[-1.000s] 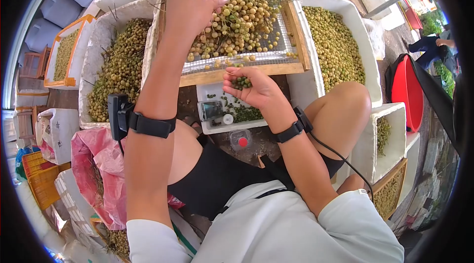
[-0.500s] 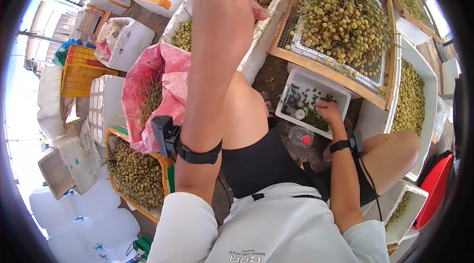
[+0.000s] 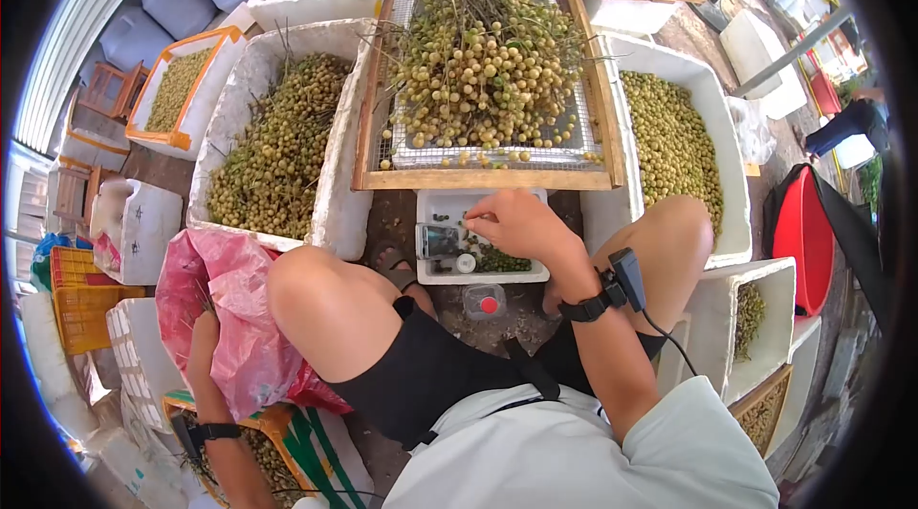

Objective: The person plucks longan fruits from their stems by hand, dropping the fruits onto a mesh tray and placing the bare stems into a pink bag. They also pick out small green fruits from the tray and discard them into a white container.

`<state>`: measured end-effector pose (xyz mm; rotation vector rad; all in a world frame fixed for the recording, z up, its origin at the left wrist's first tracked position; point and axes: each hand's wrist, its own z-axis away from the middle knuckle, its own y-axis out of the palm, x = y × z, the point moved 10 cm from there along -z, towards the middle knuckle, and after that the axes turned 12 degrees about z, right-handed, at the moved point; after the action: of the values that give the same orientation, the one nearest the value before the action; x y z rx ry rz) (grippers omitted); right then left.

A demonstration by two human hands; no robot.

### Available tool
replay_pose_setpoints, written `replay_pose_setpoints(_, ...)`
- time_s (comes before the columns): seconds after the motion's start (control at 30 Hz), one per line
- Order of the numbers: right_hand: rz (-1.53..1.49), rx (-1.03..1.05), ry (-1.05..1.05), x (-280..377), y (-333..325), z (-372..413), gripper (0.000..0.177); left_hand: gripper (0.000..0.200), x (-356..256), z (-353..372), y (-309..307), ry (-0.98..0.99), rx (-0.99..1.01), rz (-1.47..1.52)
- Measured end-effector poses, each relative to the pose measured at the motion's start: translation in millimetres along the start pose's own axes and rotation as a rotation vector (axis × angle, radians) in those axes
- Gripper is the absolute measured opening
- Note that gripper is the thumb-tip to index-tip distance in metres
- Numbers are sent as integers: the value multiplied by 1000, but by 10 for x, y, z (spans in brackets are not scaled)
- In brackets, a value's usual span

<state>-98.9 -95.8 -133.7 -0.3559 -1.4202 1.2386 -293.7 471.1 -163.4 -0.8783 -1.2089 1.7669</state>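
My left hand (image 3: 204,329) is down at the left, at the opening of the pink bag (image 3: 244,318); its fingers are hidden inside. My right hand (image 3: 512,222) hovers over the white foam tray (image 3: 430,277), fingers bent and thumb near the fingertips; whether it holds anything is too small to tell. Green fruits, a white round lid (image 3: 466,263) and a clear container (image 3: 437,240) lie in that tray. Beyond it, a heap of longan-like fruit on stems (image 3: 488,69) rests on a wood-framed mesh screen (image 3: 488,176).
Foam boxes of fruit stand left (image 3: 354,165) and right (image 3: 712,98) of the screen. A clear bottle with a red cap (image 3: 486,303) is between my legs. An orange-edged box of fruit (image 3: 263,447) sits lower left. A person (image 3: 851,122) is at far right.
My left hand has swung from the upper middle down to the pink bag. My right hand has moved up over the tray. The view has turned right.
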Motion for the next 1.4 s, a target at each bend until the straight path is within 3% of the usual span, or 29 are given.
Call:
replay_pose_setpoints(0.07,45,-256,-68,125,-787,58,27,18,-436,83,-392,30,-55,130)
replay_pose_setpoints(0.1,86,-346,-47,179,-1185,89,24,21,-232,-109,-281,-38,192,-202)
replay_pose_setpoints(0.2,209,-535,-59,144,-2068,-119,17,27,-490,-46,-1030,-203,95,-298)
replay_pose_setpoints(0.27,300,-595,-87,61,-2393,-411,17,29,-817,36,-1507,-148,-130,-237)
replay_pose_setpoints(0.3,324,-640,-138,11,-2466,-595,16,30,-960,54,-1674,-126,-240,-205)
replay_pose_setpoints(0.37,328,-674,-189,21,-2425,-837,16,34,-1287,-5,-1921,45,-505,132)
replay_pose_setpoints(0.43,288,-653,-179,130,-2257,-1125,17,36,-2127,-28,-2084,186,-532,327)
replay_pose_setpoints(0.47,294,-670,-181,165,-2120,-1271,20,40,-2479,-187,-2062,130,-399,452)
replay_pose_setpoints(0.67,449,-685,53,167,-1701,-1812,62,39,-4841,-422,-1931,568,-274,546)
replay_pose_setpoints(0.7,465,-757,62,125,-1733,-1862,65,39,-5107,-434,-1897,576,-269,510)
replay_pose_setpoints(0.73,591,-918,136,79,-1763,-1890,44,39,-5309,-548,-1789,572,-199,533)
replay_pose_setpoints(0.8,642,-859,290,-106,-1761,-2050,49,40,-5508,-842,-1553,588,-154,503)
replay_pose_setpoints(0.83,640,-937,319,-160,-1746,-2151,45,43,-5550,-989,-1413,592,-183,457)
replay_pose_setpoints(0.93,545,-960,207,5,-1877,-2058,54,53,-5562,-1273,-1235,451,-117,479)
replay_pose_setpoints(1.03,279,-877,147,-64,-1898,-2151,79,59,-5655,-1530,-1194,428,-73,594)
replay_pose_setpoints(1.13,353,-896,93,-12,-1922,-2041,84,61,-5809,-1550,-1093,371,66,857)
replay_pose_setpoints(1.17,338,-940,77,4,-1965,-1983,86,61,-5906,-1557,-1038,443,114,911)
replay_pose_setpoints(1.23,293,-970,1,36,-2055,-1730,84,61,-6106,-1585,-913,588,207,1013)
replay_pose_setpoints(1.33,10,-878,-11,-151,-2112,-1632,75,56,-6285,-1493,-807,565,344,1166)
replay_pose_setpoints(1.4,-178,-840,-75,-259,-2059,-1621,67,49,-6279,-1552,-840,588,203,1106)
